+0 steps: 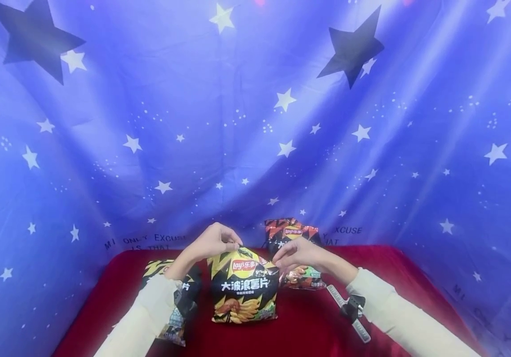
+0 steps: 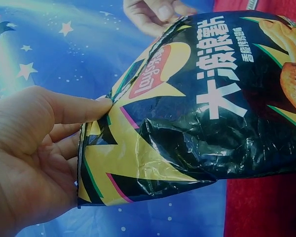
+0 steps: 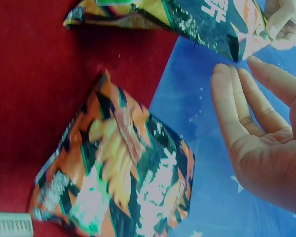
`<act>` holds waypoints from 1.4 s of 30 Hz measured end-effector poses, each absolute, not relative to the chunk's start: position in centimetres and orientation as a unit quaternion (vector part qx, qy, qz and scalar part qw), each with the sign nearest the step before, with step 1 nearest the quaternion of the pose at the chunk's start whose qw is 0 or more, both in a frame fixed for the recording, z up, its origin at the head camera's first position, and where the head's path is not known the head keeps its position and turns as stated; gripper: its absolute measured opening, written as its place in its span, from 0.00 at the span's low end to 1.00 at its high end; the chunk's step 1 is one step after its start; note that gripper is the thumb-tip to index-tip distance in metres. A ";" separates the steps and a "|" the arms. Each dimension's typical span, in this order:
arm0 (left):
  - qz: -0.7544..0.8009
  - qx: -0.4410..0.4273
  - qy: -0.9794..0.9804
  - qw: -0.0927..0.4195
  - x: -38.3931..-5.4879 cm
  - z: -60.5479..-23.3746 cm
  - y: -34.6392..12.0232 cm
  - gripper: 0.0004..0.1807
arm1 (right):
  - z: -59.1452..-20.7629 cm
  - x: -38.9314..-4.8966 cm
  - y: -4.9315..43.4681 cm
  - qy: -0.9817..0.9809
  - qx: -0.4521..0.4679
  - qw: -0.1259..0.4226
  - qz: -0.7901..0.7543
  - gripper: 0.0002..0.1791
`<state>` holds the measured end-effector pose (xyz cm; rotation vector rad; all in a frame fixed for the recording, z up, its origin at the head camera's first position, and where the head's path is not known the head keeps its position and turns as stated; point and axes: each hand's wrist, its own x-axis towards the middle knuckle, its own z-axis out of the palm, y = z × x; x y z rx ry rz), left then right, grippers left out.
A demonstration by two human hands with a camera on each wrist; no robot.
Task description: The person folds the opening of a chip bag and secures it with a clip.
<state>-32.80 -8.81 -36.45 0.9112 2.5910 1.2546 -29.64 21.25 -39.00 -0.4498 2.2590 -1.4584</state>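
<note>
My left hand point(image 1: 215, 241) pinches the top edge of a yellow-and-black Lay's chip bag point(image 1: 244, 286), thumb in front and fingers behind, as the left wrist view shows. The bag hangs upright, its printed front turned to the head camera. At its upper right corner is my right hand point(image 1: 299, 254); in the right wrist view its fingers point(image 3: 224, 94) are loosely extended, with the thumb tip right at the bag's corner and nothing in the grasp. An orange-and-black Lay's chip bag point(image 3: 123, 163) stands behind the right hand, partly hidden by it in the head view.
Another yellow-and-black chip bag point(image 1: 177, 318) is at the left, partly covered by the left forearm. The table has a red cloth point(image 1: 224, 342). Behind it hangs a blue curtain point(image 1: 237, 99) with stars. A dark wrist strap with metal parts point(image 1: 352, 312) is on the right wrist.
</note>
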 end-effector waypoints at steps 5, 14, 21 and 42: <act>0.418 0.293 0.857 0.064 -32.3 -37.0 -8.7 0.04 | -38.3 -29.6 23.1 0.831 -0.182 0.202 -0.486 0.13; 0.424 0.281 0.858 0.069 -32.4 -37.4 -8.6 0.05 | -36.5 -29.6 27.3 0.919 -0.089 0.204 -0.326 0.05; 0.425 0.283 0.858 0.057 -32.9 -37.2 -8.9 0.04 | -37.6 -29.6 30.1 0.947 -0.058 0.231 -0.215 0.04; 0.407 0.290 0.865 0.056 -32.8 -36.6 -8.6 0.06 | -43.7 -28.4 33.3 0.940 0.008 0.302 -0.156 0.06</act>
